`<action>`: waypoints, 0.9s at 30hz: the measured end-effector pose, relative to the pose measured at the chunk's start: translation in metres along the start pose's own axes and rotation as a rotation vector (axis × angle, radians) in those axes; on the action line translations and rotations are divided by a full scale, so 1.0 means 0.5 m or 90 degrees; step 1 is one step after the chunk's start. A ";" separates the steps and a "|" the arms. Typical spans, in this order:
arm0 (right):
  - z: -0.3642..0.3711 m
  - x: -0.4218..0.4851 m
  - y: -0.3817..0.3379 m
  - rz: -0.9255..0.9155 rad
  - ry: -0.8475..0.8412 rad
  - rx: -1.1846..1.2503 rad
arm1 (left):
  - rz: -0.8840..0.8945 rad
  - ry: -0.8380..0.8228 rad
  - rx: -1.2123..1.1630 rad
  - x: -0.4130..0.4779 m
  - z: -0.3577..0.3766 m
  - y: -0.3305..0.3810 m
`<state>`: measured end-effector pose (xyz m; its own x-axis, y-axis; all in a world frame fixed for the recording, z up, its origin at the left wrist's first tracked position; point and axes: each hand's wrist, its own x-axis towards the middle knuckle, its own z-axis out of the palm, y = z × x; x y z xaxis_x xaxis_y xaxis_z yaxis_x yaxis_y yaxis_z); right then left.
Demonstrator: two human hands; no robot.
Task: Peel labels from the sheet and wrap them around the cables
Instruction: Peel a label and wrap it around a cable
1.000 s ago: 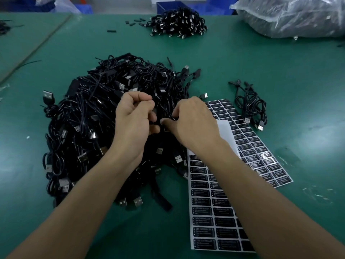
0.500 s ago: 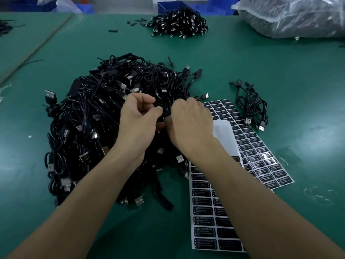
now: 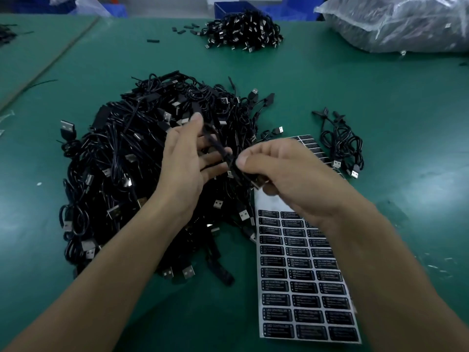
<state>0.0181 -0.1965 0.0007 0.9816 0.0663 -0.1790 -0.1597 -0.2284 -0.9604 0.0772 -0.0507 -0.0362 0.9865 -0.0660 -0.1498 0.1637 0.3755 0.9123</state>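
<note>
Cable [image 3: 219, 151], held over the tangled pile [image 3: 121, 161], is pinched in the right hand [image 3: 279, 174] and lies across the left hand [image 3: 182, 163] with its fingers straight, apparently finishing a wrap; next likely calls for setting it aside and peeling a fresh label [image 3: 275, 260] from the sheet [image 3: 265, 203].

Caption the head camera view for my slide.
Right hand pinches a black cable beside the left hand, above the cable pile and label sheet.

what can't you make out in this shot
Head view: whether the cable pinched in the right hand carries a label; fingers and motion blur hide it.
Head view: small print on the label sheet; too small.
Head view: plastic bag contents; hazy plastic, cut off by the frame edge.
</note>
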 end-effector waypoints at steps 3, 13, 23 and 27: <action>0.006 -0.025 0.016 -0.012 -0.082 0.016 | -0.010 -0.029 -0.012 -0.009 0.003 0.012; -0.072 -0.028 0.070 0.019 0.105 -0.072 | -0.053 -0.192 0.130 -0.023 -0.016 0.053; -0.130 -0.018 0.119 0.117 0.356 -0.205 | 0.025 -0.254 0.386 -0.050 0.014 0.009; -0.138 -0.016 0.107 0.168 0.343 0.060 | 0.070 -0.273 0.478 -0.052 0.019 -0.025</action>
<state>0.0087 -0.2761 -0.0346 0.8182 -0.4880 -0.3039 -0.3893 -0.0815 -0.9175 0.0495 -0.0625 -0.0399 0.8850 -0.4647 -0.0278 -0.1270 -0.2985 0.9459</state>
